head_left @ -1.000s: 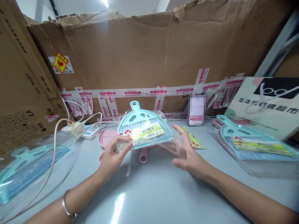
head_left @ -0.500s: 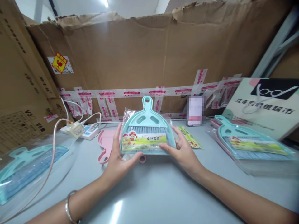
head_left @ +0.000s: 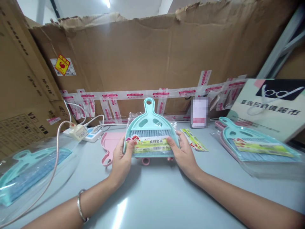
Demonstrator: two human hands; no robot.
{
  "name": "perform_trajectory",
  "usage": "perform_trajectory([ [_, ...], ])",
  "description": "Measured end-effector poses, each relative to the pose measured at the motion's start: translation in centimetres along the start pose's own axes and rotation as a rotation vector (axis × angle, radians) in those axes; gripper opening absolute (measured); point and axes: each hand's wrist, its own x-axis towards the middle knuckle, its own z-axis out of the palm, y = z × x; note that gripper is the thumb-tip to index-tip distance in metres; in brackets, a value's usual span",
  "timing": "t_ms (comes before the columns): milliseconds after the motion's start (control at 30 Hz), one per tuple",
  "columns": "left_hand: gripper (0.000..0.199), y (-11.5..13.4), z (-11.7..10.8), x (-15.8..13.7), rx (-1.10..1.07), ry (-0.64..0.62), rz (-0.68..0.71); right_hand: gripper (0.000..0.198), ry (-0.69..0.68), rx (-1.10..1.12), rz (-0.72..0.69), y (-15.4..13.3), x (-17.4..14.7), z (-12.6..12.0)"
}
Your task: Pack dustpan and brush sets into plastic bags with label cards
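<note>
Between my hands, above the table, is a teal dustpan and brush set [head_left: 152, 125] in a clear bag, its ring handle pointing up. A printed card [head_left: 152, 144] with red mushrooms lies across its bristles. My left hand [head_left: 122, 159] is closed on the set's left edge, thumb over the card. On the opposite edge my right hand [head_left: 184, 156] grips it too, thumb on the card's right end. Behind the set, a pink dustpan [head_left: 109, 144] lies on the table, partly hidden.
Another bagged teal set [head_left: 30, 168] lies left under a charging cable [head_left: 56, 159] from a power strip [head_left: 94, 135]. Teal and pink sets [head_left: 257, 136] are stacked right, by a white carrier bag [head_left: 269, 105]. Loose cards [head_left: 194, 140] and a phone [head_left: 199, 111] stand near the cardboard [head_left: 143, 57].
My left thumb has come up from below the set onto the card's left part, and the left hand has closed on the edge. My right thumb has shifted slightly up the card.
</note>
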Motion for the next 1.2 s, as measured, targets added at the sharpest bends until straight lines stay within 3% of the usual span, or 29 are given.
perform_trajectory([
  [200,0.030,-0.1,-1.3,0.9,0.051,-0.266,-0.017,0.049,-0.034,0.025,-0.080,0.3,0.1,-1.0],
  [333,0.029,-0.1,-1.8,0.8,0.060,-0.361,-0.058,0.061,-0.113,0.058,-0.006,0.1,0.2,-1.4],
  [400,0.029,-0.1,-1.7,0.5,0.040,-0.399,-0.103,0.056,-0.169,0.103,0.029,-0.2,0.3,-1.5],
  [500,0.032,0.0,-1.5,0.1,0.018,-0.422,-0.140,0.045,-0.195,0.106,0.028,-0.7,0.3,-1.8],
  [667,0.036,0.0,-1.0,0.0,0.030,-0.401,-0.168,0.038,-0.029,-0.066,-0.091,0.0,0.4,-1.6],
  [833,0.037,0.3,-1.1,-0.1,0.034,-0.426,-0.185,0.042,-0.020,0.104,0.079,-0.7,1.5,-2.4],
  [967,0.044,0.5,-1.7,0.0,-0.013,-0.385,-0.097,0.025,0.183,0.221,0.189,-4.2,3.0,-7.8],
  [1000,0.043,0.5,-1.8,0.0,-0.008,-0.384,-0.081,0.018,0.219,0.201,0.188,-5.0,3.3,-10.0],
  [1100,0.040,0.3,-2.0,0.3,0.034,-0.390,-0.034,0.020,0.550,0.062,0.229,-6.6,3.6,-17.7],
  [1200,0.039,0.0,-1.9,0.6,0.117,-0.388,0.044,0.022,0.712,-0.143,0.251,-6.6,3.0,-24.6],
])
